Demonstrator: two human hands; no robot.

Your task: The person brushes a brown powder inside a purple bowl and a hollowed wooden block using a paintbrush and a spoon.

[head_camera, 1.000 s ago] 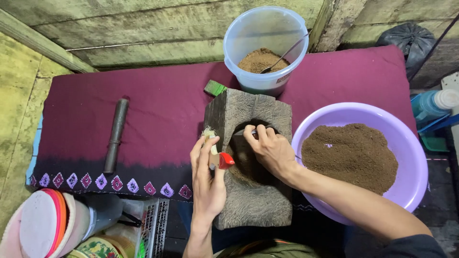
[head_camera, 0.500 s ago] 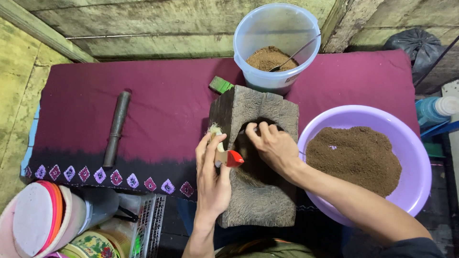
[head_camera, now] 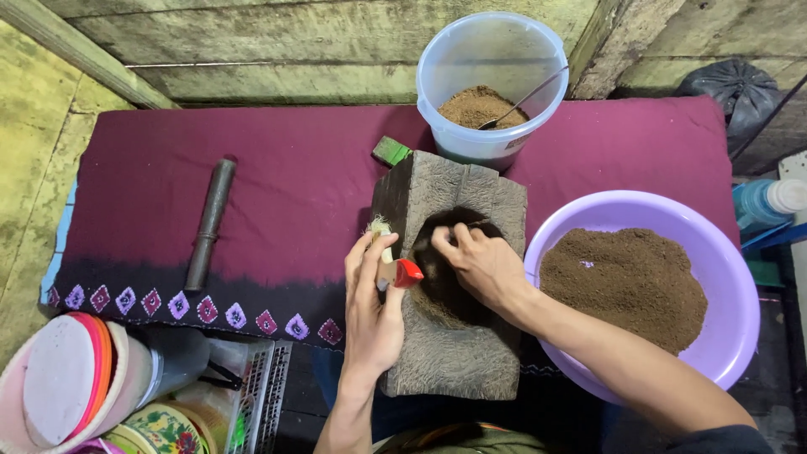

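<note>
My left hand (head_camera: 370, 307) is wrapped around a small brush (head_camera: 389, 262) with a red end and pale bristles, fingers closed on its handle, held at the left edge of the wooden mortar (head_camera: 454, 277). My right hand (head_camera: 477, 261) reaches into the mortar's dark hollow with the fingers curled; I cannot tell whether they pinch anything, since the hollow hides the fingertips. The mortar, one block, stands on the maroon cloth (head_camera: 286, 185) in front of me, and its tall walls stand between my hands and the bucket (head_camera: 492, 80) behind it. That one clear bucket touches the mortar's far edge and holds brown powder with one spoon (head_camera: 521, 99) leaning in it. Just right of the mortar sits one purple basin (head_camera: 723, 277), also heaped with brown powder, and my right forearm crosses its near rim. A small green block (head_camera: 392, 150) lies at the mortar's far left corner. One dark pestle (head_camera: 210, 223) lies on the cloth, well apart to the left. At the lower left are stacked lids (head_camera: 71, 387) and a wire rack (head_camera: 265, 395); a blue bottle (head_camera: 765, 202) and a black bag (head_camera: 727, 88) sit at the right.
</note>
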